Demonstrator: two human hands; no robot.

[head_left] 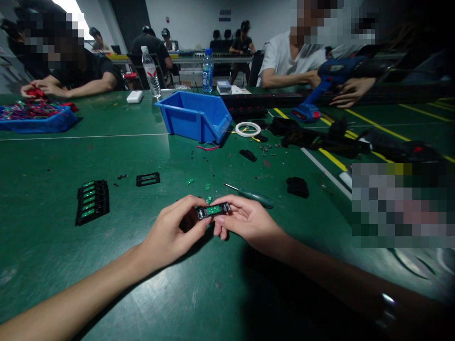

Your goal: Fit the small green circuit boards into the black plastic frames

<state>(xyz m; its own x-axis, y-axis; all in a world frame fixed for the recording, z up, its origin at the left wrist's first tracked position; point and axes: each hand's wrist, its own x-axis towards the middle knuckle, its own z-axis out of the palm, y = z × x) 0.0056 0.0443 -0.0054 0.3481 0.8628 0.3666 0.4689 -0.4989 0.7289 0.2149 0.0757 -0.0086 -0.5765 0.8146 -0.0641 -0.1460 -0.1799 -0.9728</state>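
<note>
A small black frame with a green circuit board point(213, 210) in it is held up between both hands, above the green table point(149, 303). My left hand point(181, 222) pinches its left end between thumb and fingers. On its right end, my right hand point(245, 218) has its thumb and fingers closed. Small green boards point(190, 182) lie just beyond the hands. Behind my right hand rests a screwdriver point(254, 196) with a dark green handle. To the left stand a row of black frames with green boards point(93, 201) and an unfilled black frame point(148, 179).
A blue bin point(192, 116) stands beyond the hands, with a white ring point(248, 129) and scattered screws to its right. Black parts point(297, 187) lie at right. Two bottles point(208, 71) stand farther back. Across the table, a person holds a blue power drill point(327, 80).
</note>
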